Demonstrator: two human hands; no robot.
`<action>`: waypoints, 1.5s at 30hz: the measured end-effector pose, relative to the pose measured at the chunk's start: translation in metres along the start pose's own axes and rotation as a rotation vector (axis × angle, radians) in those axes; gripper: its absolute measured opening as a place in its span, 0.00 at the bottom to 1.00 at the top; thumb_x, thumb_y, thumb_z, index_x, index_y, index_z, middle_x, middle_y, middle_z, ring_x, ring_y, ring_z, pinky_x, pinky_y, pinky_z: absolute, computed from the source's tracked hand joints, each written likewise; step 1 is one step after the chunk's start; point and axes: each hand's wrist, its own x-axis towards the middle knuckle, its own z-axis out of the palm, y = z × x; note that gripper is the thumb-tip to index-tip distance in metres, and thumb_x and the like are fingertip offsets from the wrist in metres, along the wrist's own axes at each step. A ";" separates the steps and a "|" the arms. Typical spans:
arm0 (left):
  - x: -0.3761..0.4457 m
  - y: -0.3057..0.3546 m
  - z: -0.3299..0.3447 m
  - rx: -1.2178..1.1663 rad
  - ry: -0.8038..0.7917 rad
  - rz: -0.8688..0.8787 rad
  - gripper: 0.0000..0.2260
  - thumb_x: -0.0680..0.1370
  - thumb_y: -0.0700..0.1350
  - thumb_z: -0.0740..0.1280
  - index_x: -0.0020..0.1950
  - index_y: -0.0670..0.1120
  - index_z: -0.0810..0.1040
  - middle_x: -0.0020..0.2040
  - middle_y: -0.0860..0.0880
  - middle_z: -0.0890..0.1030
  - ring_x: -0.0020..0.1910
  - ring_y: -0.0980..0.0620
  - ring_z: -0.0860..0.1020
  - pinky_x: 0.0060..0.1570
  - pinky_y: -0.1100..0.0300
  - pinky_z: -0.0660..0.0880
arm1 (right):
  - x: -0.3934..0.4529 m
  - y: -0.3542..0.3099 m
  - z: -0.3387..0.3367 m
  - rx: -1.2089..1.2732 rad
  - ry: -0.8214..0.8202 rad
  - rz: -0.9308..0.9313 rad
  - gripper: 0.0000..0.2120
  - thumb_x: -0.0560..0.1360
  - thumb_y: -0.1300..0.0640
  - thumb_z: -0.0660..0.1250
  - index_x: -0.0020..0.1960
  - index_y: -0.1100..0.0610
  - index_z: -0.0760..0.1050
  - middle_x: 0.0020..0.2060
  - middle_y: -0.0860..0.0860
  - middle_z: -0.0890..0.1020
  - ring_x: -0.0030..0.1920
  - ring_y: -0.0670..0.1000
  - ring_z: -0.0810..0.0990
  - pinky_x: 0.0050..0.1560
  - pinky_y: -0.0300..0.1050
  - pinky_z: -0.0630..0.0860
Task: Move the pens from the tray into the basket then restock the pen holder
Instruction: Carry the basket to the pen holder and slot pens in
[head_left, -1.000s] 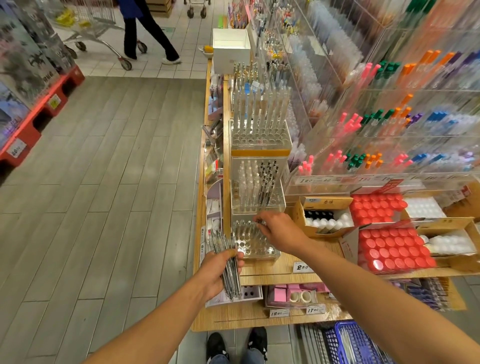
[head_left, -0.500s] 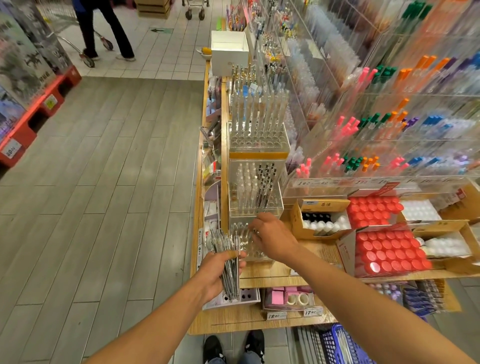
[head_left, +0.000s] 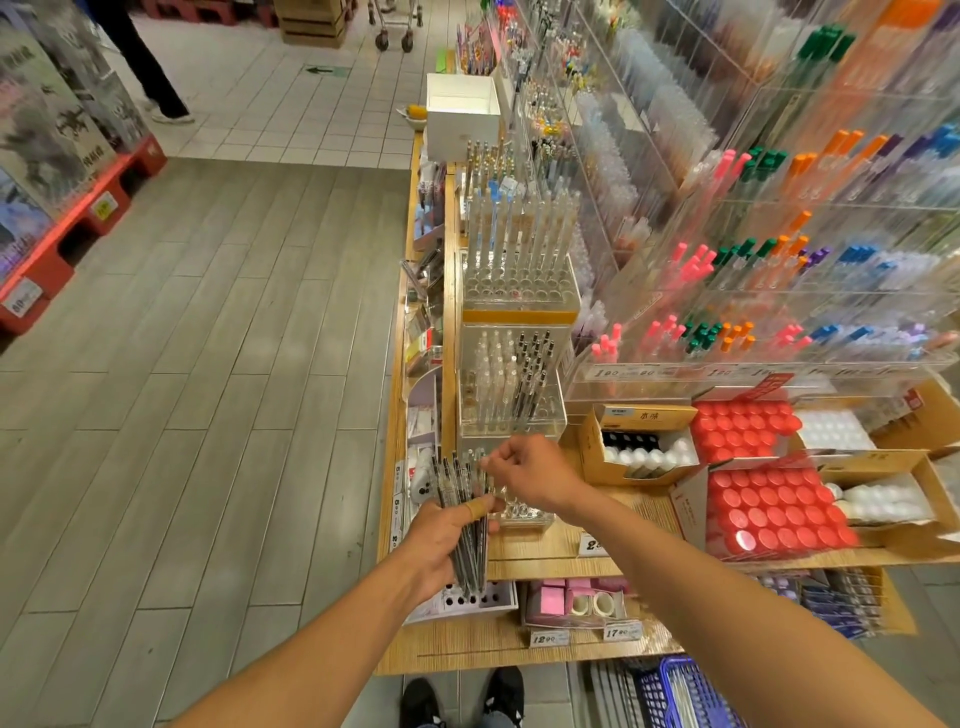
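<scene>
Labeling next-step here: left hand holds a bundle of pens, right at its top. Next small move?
Probably pinch one pen from the bundle of pens with the right hand and drop it into the near-empty pen holder just beyond.

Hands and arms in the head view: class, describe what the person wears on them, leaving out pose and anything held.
Both forearms are bare, with no sleeves, watch or gloves in view. The left hand has an orange-tan bandage wrapped around one finger. The right hand wears nothing visible.
</scene>
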 end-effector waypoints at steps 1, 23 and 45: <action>0.000 0.000 -0.001 -0.005 -0.009 -0.008 0.17 0.70 0.39 0.74 0.57 0.36 0.80 0.51 0.37 0.85 0.38 0.47 0.83 0.34 0.56 0.80 | 0.000 -0.001 -0.001 -0.009 -0.010 0.004 0.12 0.77 0.53 0.68 0.43 0.63 0.78 0.34 0.57 0.80 0.31 0.46 0.74 0.26 0.30 0.69; -0.009 0.008 -0.009 0.046 0.027 -0.097 0.21 0.78 0.38 0.69 0.68 0.33 0.68 0.38 0.40 0.84 0.31 0.46 0.81 0.32 0.53 0.79 | -0.010 -0.017 -0.027 0.149 -0.050 0.011 0.01 0.78 0.60 0.67 0.48 0.56 0.77 0.37 0.50 0.81 0.32 0.44 0.77 0.35 0.40 0.75; -0.003 0.000 -0.025 -0.048 0.072 -0.186 0.09 0.77 0.32 0.68 0.55 0.31 0.77 0.51 0.34 0.84 0.49 0.41 0.85 0.40 0.49 0.84 | 0.011 0.025 -0.010 -0.559 0.095 -0.401 0.08 0.80 0.54 0.63 0.57 0.53 0.74 0.47 0.47 0.80 0.43 0.46 0.78 0.46 0.45 0.77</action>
